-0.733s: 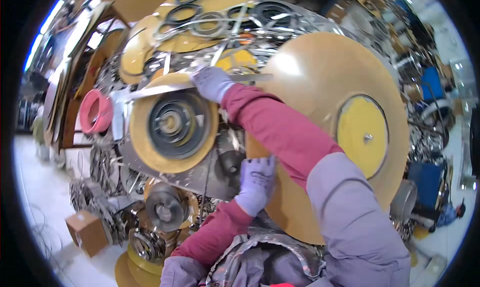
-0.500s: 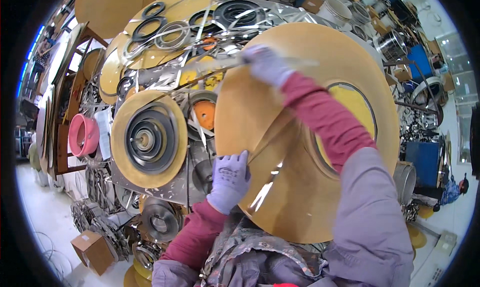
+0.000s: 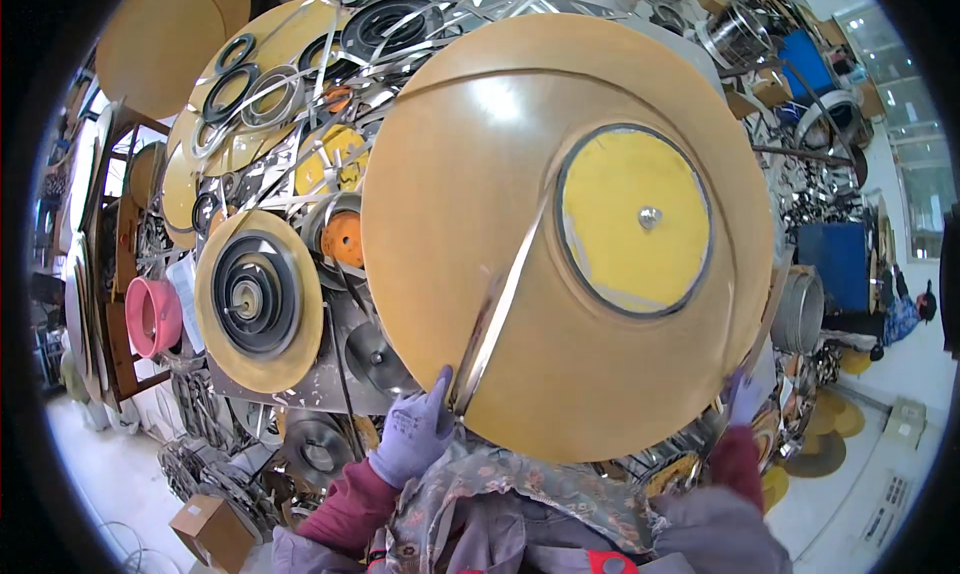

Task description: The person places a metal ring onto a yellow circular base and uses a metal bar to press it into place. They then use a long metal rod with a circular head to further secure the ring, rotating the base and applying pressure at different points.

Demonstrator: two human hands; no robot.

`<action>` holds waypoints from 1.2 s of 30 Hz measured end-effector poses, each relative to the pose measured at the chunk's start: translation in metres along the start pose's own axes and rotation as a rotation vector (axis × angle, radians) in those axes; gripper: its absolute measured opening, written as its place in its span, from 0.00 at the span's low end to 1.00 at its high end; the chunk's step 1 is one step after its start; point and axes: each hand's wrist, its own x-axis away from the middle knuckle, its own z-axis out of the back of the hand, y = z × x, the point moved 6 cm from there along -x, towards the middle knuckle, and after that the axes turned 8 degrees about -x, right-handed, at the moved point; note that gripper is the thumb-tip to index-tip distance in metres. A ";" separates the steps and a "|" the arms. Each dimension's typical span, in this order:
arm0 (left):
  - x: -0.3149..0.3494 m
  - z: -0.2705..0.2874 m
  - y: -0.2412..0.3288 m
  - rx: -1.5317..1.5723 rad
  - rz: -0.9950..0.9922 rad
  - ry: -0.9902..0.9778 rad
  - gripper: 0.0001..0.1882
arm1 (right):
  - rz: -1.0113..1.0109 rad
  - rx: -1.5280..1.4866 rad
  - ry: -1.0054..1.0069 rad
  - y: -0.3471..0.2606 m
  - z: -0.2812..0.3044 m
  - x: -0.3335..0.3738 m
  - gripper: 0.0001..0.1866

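Observation:
In front of me is a large tan disc (image 3: 460, 194) with a round yellow centre (image 3: 620, 234) ringed in dark grey and a metal knob (image 3: 649, 218) in its middle. A shiny metal strip (image 3: 508, 294) runs from the ring down to the disc's near left edge. There my gloved left hand (image 3: 410, 439) is closed at the strip's lower end, one finger pointing up along it. A thin dark band (image 3: 540, 71) curves over the disc's far side and down its right. My gloved right hand (image 3: 745, 399) is at the near right edge, small and blurred, its fingers partly hidden.
Left of the big disc stands a smaller tan disc (image 3: 285, 374) with a coiled dark roll (image 3: 275, 319). Rings and loose strips (image 3: 270, 99) lie on the table behind. A pink tub (image 3: 153, 317) is at the left, a cardboard box (image 3: 212, 532) on the floor.
My right hand has swept from the disc's far left to its near right edge, uncovering the yellow centre. My left hand stays by the near left edge. The view has shifted.

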 end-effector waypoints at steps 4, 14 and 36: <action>0.003 0.013 0.008 -0.218 -0.104 0.043 0.34 | -0.093 -0.371 0.182 -0.136 0.054 0.123 0.18; -0.143 0.084 0.019 -0.497 0.028 0.402 0.38 | 0.298 -0.418 -0.017 -0.279 0.093 0.026 0.14; -0.161 0.064 -0.002 -0.251 0.043 0.493 0.13 | 0.854 -0.336 -0.881 -0.715 -0.089 0.011 0.13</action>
